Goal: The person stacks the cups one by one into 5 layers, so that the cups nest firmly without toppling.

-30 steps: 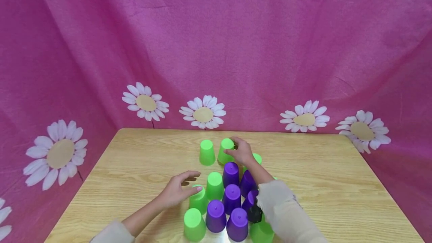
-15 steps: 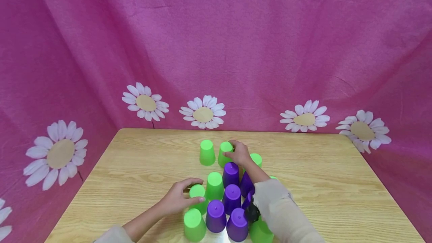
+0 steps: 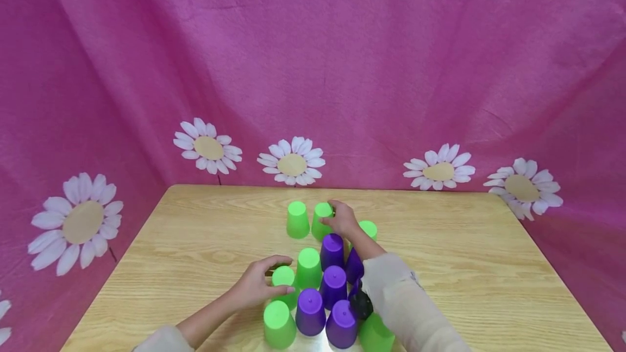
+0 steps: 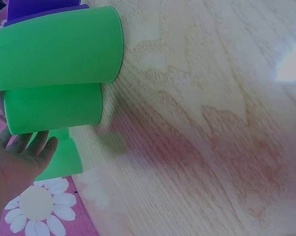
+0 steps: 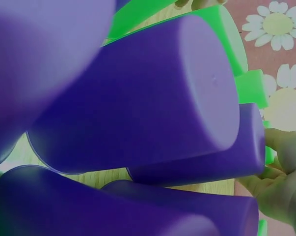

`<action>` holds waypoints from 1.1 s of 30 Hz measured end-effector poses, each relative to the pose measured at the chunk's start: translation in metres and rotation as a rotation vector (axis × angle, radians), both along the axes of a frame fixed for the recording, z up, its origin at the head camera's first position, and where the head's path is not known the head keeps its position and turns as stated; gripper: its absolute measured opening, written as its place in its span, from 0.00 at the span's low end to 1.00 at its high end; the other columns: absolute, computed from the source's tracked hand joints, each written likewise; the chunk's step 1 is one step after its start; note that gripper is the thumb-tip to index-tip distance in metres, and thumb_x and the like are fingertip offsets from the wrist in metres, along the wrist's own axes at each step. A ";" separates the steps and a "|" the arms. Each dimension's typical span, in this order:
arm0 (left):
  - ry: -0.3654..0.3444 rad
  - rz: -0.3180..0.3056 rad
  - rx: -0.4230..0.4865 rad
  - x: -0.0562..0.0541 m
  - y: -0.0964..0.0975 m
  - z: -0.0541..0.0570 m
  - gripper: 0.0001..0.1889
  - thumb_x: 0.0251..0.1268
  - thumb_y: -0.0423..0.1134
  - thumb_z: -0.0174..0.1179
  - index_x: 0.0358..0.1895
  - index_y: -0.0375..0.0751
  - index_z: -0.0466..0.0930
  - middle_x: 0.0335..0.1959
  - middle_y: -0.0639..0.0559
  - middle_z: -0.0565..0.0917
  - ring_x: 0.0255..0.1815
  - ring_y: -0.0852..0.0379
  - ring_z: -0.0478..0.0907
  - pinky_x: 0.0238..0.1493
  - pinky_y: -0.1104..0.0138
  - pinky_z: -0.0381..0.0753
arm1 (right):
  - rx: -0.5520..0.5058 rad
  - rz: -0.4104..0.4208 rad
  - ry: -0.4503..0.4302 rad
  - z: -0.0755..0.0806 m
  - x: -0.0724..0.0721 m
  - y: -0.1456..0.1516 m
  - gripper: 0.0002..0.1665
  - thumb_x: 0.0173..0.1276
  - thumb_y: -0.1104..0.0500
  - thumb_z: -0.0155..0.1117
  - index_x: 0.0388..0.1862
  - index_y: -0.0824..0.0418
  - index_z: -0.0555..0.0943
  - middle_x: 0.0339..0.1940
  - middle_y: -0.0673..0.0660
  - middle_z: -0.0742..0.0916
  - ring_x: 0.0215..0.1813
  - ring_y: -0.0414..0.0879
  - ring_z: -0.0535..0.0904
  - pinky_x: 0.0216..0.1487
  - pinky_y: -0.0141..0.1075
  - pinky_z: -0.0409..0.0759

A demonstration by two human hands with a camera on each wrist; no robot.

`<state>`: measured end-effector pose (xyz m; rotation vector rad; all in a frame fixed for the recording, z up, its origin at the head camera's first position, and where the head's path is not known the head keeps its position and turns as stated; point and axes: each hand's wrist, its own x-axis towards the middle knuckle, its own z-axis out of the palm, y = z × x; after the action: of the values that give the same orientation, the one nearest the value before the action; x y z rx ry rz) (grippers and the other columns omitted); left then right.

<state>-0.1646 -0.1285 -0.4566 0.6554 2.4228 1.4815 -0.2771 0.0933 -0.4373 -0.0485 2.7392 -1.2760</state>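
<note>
Upturned green and purple cups stand in a cluster on the wooden table. My left hand (image 3: 253, 286) wraps a green cup (image 3: 283, 281) at the cluster's left side, thumb across its near face and fingers behind. In the left wrist view its fingers (image 4: 25, 147) lie along that cup's side (image 4: 54, 110). Farther back, my right hand (image 3: 344, 220) grips another green cup (image 3: 320, 227), thumb in front and fingertips over its far side. The right wrist view shows the right hand (image 5: 282, 169) partly behind a purple cup (image 5: 216, 157).
A green cup (image 3: 298, 220) stands just left of the right hand's cup. Several purple cups (image 3: 334, 284) fill the middle, with a green cup (image 3: 280, 326) at the front left. My right sleeve (image 3: 406, 292) covers the right side. A pink flowered cloth (image 3: 342, 69) hangs behind the table (image 3: 205, 221).
My left hand has moved right and closed round the green cup it hovered beside. The right hand's cup has come slightly down and toward me, level with the green cup beside it.
</note>
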 end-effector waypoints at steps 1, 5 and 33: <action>-0.003 0.000 -0.001 0.000 0.000 0.000 0.31 0.50 0.39 0.69 0.56 0.27 0.70 0.54 0.30 0.75 0.52 0.35 0.76 0.47 0.65 0.82 | -0.002 -0.001 0.000 0.000 0.001 0.001 0.36 0.61 0.63 0.63 0.66 0.72 0.63 0.62 0.70 0.74 0.62 0.62 0.71 0.62 0.47 0.72; -0.015 -0.001 -0.009 0.001 0.001 -0.002 0.31 0.48 0.38 0.70 0.57 0.28 0.70 0.55 0.31 0.75 0.52 0.36 0.76 0.48 0.65 0.82 | -0.011 -0.011 0.017 0.002 0.004 0.005 0.35 0.61 0.61 0.64 0.65 0.71 0.64 0.62 0.70 0.74 0.62 0.62 0.71 0.62 0.49 0.72; 0.043 -0.011 -0.052 0.002 -0.006 -0.005 0.35 0.45 0.37 0.71 0.58 0.28 0.69 0.54 0.33 0.77 0.52 0.38 0.77 0.54 0.53 0.77 | -0.145 0.106 0.217 0.022 0.023 0.058 0.30 0.62 0.61 0.62 0.61 0.74 0.69 0.58 0.72 0.76 0.62 0.64 0.71 0.63 0.52 0.70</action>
<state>-0.1625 -0.1345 -0.4617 0.6955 2.4767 1.4100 -0.2536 0.1510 -0.4156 -0.3602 2.7667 -1.5186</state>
